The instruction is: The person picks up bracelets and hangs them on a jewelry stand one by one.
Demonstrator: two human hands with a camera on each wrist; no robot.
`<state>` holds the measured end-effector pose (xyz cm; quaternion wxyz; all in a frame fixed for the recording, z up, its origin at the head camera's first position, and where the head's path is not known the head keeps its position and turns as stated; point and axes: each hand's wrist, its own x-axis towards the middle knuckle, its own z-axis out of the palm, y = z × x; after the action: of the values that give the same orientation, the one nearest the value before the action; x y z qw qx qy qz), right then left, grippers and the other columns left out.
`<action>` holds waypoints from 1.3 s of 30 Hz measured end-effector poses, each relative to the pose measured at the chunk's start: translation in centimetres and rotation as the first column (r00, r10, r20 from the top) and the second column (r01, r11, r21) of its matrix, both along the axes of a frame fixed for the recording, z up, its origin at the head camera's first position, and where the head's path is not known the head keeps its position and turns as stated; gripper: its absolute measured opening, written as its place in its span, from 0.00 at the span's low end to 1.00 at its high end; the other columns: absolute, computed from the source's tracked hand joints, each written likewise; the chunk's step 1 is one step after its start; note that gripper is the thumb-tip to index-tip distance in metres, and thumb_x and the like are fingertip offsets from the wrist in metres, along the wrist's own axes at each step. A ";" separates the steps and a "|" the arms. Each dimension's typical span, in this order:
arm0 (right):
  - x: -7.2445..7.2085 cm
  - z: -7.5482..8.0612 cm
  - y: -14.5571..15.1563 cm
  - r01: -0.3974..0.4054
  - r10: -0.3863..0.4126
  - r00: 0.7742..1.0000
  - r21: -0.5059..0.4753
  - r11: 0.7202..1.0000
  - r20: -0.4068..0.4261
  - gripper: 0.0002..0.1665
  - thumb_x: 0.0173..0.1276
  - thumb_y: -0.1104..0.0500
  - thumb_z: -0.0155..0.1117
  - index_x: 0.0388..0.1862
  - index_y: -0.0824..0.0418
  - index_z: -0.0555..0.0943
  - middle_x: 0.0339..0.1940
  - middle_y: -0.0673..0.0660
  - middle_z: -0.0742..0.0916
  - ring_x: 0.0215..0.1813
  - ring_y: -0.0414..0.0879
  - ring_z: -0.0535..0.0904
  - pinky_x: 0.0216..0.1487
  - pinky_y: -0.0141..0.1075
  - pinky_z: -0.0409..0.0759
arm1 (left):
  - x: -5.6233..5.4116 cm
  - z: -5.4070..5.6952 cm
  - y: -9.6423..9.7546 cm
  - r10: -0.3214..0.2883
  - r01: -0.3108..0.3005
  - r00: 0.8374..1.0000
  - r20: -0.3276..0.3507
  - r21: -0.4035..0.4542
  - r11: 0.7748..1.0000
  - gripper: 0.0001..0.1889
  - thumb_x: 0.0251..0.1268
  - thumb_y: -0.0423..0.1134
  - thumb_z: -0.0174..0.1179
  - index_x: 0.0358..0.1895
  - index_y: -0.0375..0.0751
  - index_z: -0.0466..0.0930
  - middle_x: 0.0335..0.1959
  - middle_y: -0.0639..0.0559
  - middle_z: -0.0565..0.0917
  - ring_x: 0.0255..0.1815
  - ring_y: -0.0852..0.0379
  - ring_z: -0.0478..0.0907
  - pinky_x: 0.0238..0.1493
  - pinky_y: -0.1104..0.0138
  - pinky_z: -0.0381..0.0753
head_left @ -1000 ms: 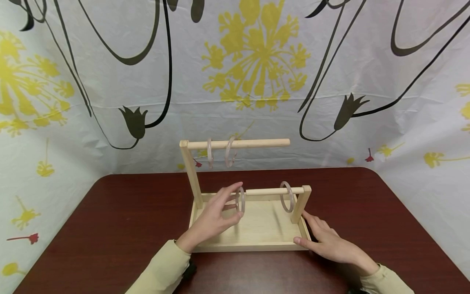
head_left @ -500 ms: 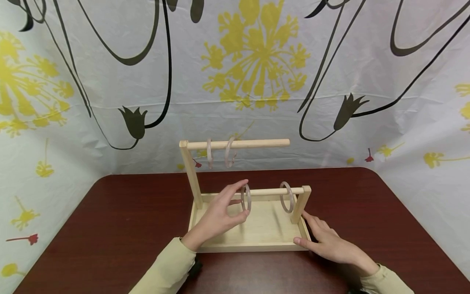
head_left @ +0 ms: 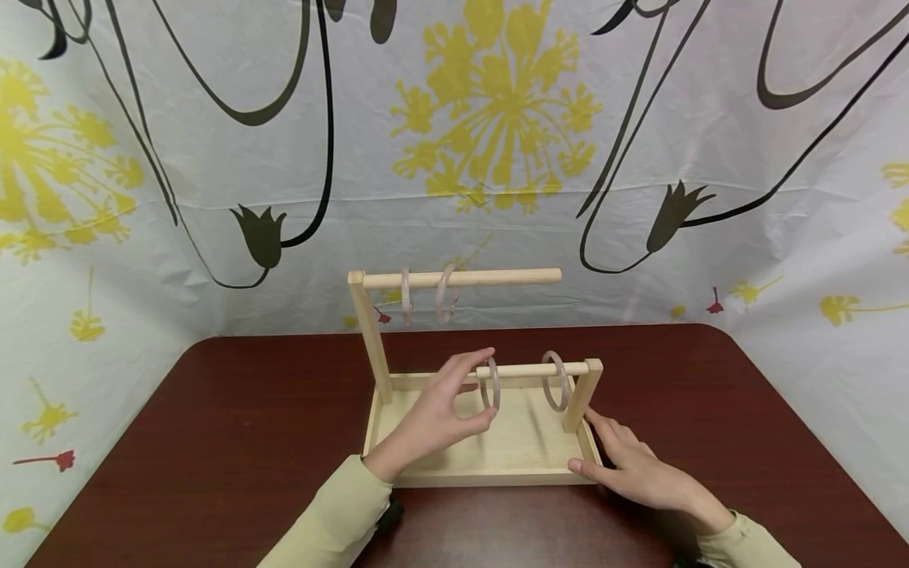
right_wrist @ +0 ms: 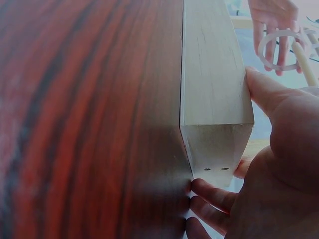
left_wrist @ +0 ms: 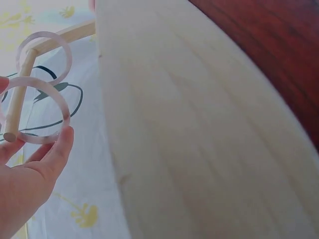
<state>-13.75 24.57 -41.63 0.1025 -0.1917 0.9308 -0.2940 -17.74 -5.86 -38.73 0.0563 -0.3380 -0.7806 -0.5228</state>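
My left hand pinches a pale translucent bangle between thumb and fingers, upright at the free left end of the stand's lower bar. In the left wrist view the bangle encircles the rod's tip. Further right on that same lower bar hangs a second bangle. My right hand grips the front right corner of the wooden stand, thumb on the rim and fingers along the outer side. Two more bangles hang from the upper bar, one of them nearer the post.
The stand has a shallow tray base with a tall post at left and a short post at right. It stands on a dark red-brown table. A patterned cloth hangs behind the table.
My left hand has moved right with its bangle, from left of the lower bar's free end to around that end. My right hand has stayed at the stand's corner.
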 end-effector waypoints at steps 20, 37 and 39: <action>0.0 -0.2 0.0 0.001 -0.001 1.000 0.002 1.000 -0.018 0.49 0.69 0.41 0.59 0.76 0.66 0.51 0.68 0.74 0.66 0.68 0.74 0.58 0.53 0.70 0.60 | -0.8 1.7 0.7 0.039 -0.078 0.990 -0.138 -0.285 0.955 0.38 0.60 0.46 0.68 0.73 0.42 0.63 0.73 0.46 0.62 0.73 0.49 0.56 0.67 0.51 0.59; 0.0 0.0 0.0 0.003 -0.003 1.000 0.002 1.000 0.006 0.49 0.70 0.41 0.58 0.77 0.66 0.50 0.69 0.74 0.65 0.68 0.74 0.57 0.54 0.70 0.59 | -1.1 2.4 1.6 0.044 -0.096 0.989 -0.141 -0.387 0.917 0.40 0.61 0.55 0.65 0.74 0.47 0.61 0.74 0.48 0.60 0.75 0.51 0.52 0.68 0.51 0.58; -0.1 -0.1 0.0 0.001 -0.001 1.000 0.002 1.000 0.011 0.49 0.70 0.41 0.58 0.77 0.66 0.50 0.69 0.74 0.64 0.68 0.74 0.56 0.54 0.70 0.59 | -1.1 2.4 1.6 0.044 -0.099 0.988 -0.147 -0.392 0.915 0.40 0.61 0.55 0.65 0.74 0.48 0.61 0.74 0.48 0.60 0.75 0.51 0.52 0.68 0.51 0.58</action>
<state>-13.80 24.61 -41.69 0.1078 -0.1894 0.9306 -0.2940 -18.83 -4.25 -36.33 0.0581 -0.3479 -0.8768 -0.3267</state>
